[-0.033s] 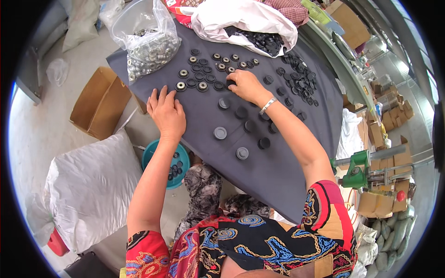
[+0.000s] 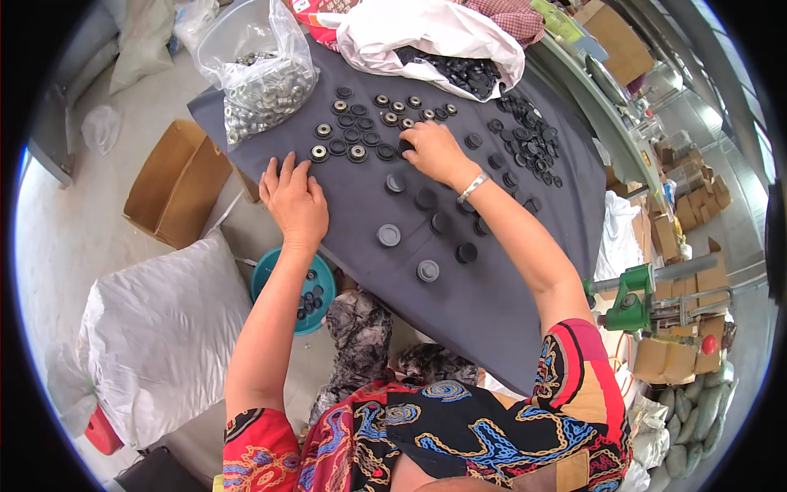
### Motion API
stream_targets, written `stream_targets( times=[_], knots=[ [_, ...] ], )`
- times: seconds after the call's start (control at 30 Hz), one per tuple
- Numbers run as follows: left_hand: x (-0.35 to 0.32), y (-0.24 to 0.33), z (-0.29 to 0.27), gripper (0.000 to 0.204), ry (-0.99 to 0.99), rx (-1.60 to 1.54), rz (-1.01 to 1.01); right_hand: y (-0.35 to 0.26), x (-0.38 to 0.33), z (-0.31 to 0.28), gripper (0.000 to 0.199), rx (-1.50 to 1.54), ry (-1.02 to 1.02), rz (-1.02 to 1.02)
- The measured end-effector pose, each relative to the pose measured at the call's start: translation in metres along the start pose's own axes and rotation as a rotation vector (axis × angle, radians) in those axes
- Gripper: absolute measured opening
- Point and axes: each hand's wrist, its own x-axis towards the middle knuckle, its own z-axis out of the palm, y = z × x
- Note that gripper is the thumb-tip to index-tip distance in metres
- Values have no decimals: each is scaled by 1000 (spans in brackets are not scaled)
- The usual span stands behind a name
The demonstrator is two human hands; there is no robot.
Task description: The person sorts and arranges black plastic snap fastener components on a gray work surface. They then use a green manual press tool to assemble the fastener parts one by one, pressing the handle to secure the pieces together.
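Observation:
My left hand (image 2: 297, 201) rests at the left edge of the dark table (image 2: 352, 217) with its fingers apart, holding nothing. Over the middle of the table, my right hand (image 2: 434, 153) has its thumb and fingers closed on a small black round piece (image 2: 405, 146), mostly hidden by the fingers. Just left of it lie several black rings (image 2: 385, 152). Some black pieces with metal centres (image 2: 357, 153) are set among and behind those rings. Nearer to me stand several short black and grey round caps (image 2: 388, 235).
A clear bag of metal parts (image 2: 266, 102) stands at the table's far left, beside a white sack of black pieces (image 2: 434, 41). Small black discs (image 2: 533, 139) are heaped at right. Below the left edge are a teal basin (image 2: 328, 283), a cardboard box (image 2: 176, 184) and a white sack (image 2: 164, 328).

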Motion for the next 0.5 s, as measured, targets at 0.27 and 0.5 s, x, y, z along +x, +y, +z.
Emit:
stream_targets(
  times=[0.27, 0.5],
  knots=[
    [1, 2, 1, 26, 9, -9, 17, -35, 15, 7, 29, -209, -72, -20],
    [0, -1, -1, 26, 13, 0, 2, -1, 18, 1, 28, 189, 317, 9]
  ],
)
